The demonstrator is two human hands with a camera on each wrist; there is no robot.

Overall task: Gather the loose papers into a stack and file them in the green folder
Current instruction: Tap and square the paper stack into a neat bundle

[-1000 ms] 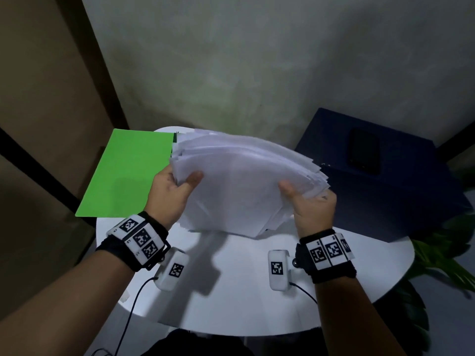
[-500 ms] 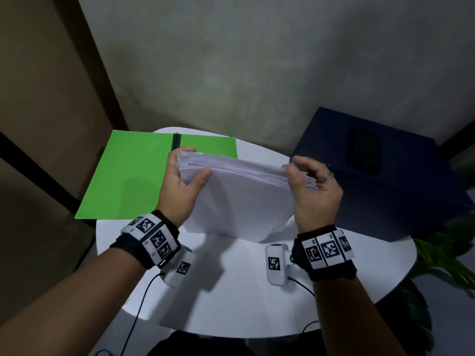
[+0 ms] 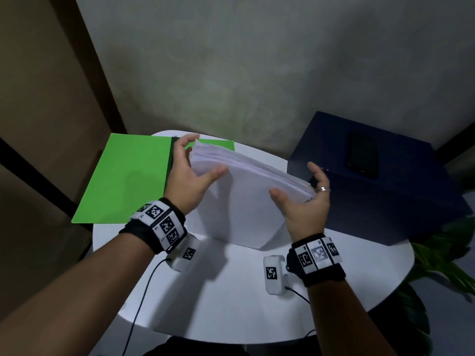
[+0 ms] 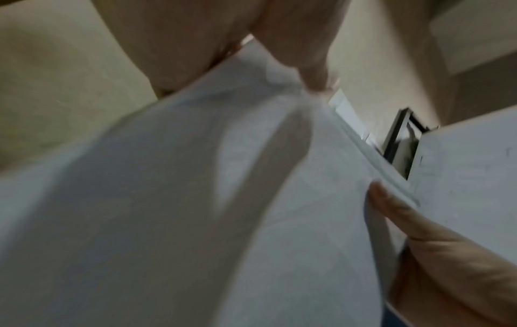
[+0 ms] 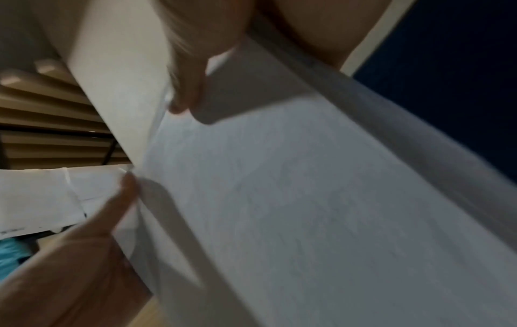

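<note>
**Paper stack held on edge between two hands above the round table**

Nearest the viewer, two forearms reach in over the white round table (image 3: 231,304), each wearing a black wristband with three square black-and-white markers. Under each wrist hangs one white camera unit, two in all, each with a thin dark cable trailing toward the near edge.

Past the wrists, the one paper stack (image 3: 244,196) stands tilted, its lower edge down at the tabletop and its upper edge sloping from far left to near right. The left hand (image 3: 190,176) grips the stack's left end: the thumb lies across the near face, and the fingers, loosely spread, curl over the far corner. The right hand (image 3: 305,201) clasps the right end, thumb on the near face and fingers curved behind; one ring shows on a finger. Both wrist views are blurred, but each shows a thumb and fingers on opposite faces of the sheets.

Left of the stack and partly hidden behind it and the left hand, the one green folder (image 3: 128,178) lies open and flat, its dark spine running near to far, its left half overhanging the table edge.

To the right stands one dark blue box (image 3: 385,201), close behind the right hand, with one black phone (image 3: 363,155) lying on top. Green plant leaves (image 3: 442,258) show at the right edge. A grey wall closes the far side.
</note>
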